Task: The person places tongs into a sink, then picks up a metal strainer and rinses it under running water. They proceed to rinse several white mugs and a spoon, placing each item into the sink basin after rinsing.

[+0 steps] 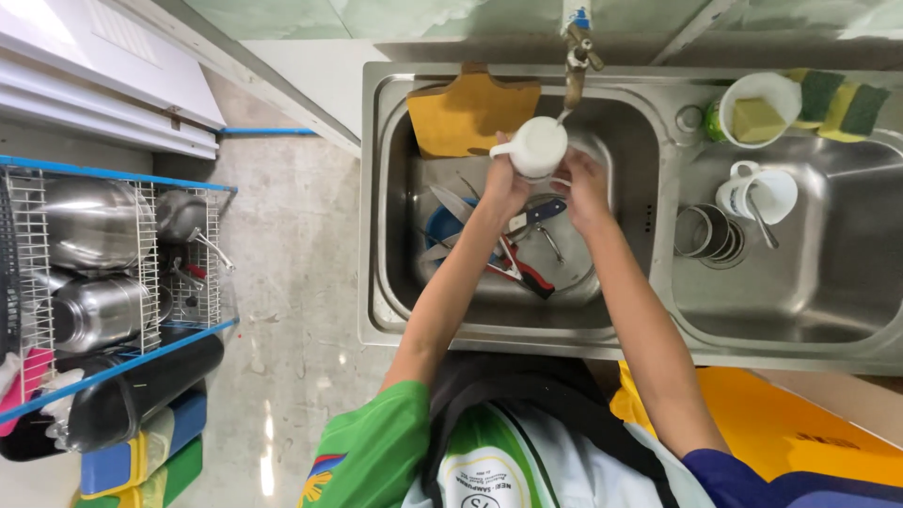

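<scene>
**Sink station, seen from above: 2 hands on 1 white mug**

1. Person's front, nearest: green sleeve (pixel 376 442) on the left arm, white and dark top between the arms.
2. Dish rack (pixel 113 273), wire with blue edging, well left of the sink: steel pots inside, a black flask (pixel 141 390) along its near edge.
3. Left basin (pixel 386 282) of a steel double sink, holding a knife (pixel 451 202), scissors with red handles (pixel 522 273) and a blue bowl (pixel 442 230), all lying under the forearms.
4. Left hand (pixel 503 183), closed around the handle side of the white mug (pixel 538 146).
5. Right hand (pixel 583 183), fingers curled against the mug's other side and lower edge. The mug is held above the left basin, directly below the tap (pixel 576 66), with a thin stream of water reaching it.
6. Yellow cutting board (pixel 461 118), leaning in the basin's far corner, just behind the mug.
7. Right basin (pixel 828 292): 1 white cup with a spoon (pixel 762 196), beside a steel ring stack (pixel 707 235).
8. Far ledge: white tub (pixel 757 108) holding a sponge, 2 more green and yellow sponges (pixel 842 103) beside it.
</scene>
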